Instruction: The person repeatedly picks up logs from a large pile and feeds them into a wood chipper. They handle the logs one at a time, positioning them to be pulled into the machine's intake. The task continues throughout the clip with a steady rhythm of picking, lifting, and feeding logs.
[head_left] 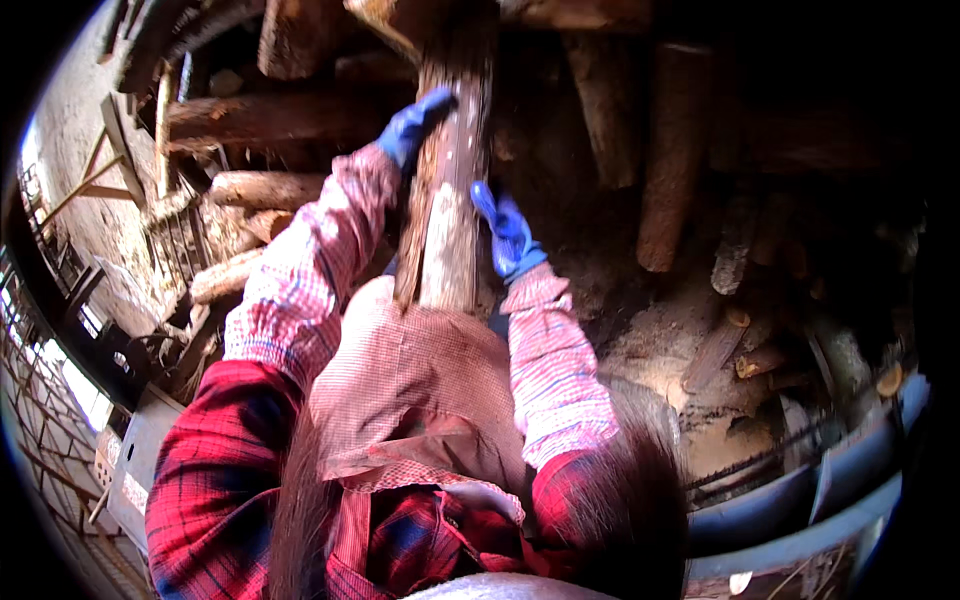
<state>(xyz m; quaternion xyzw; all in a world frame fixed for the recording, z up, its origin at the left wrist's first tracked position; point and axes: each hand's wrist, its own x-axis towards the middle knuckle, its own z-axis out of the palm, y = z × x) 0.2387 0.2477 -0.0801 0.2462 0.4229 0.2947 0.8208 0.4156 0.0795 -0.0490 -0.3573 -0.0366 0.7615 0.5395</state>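
Note:
A long, weathered log (449, 238) with flaking bark and a pale, bare strip runs away from my body. Its near end meets the apron (420, 365) over my lap. My left hand (413, 128), in a blue glove, holds the log's left side farther up, its fingertips over the top surface. Close beside the right edge of the log is my right hand (509, 235), also gloved in blue. Its fingers are partly extended and slightly blurred, and I see nothing held in them. Whether it touches the log is hard to tell.
Several logs lie around, including one upright-looking log (675, 160) at right and a short log (265, 188) at left. Cut pieces (715, 352) lie on the dusty ground at right. A blue curved rail (800, 510) borders the lower right. Deep shadow hides the far right.

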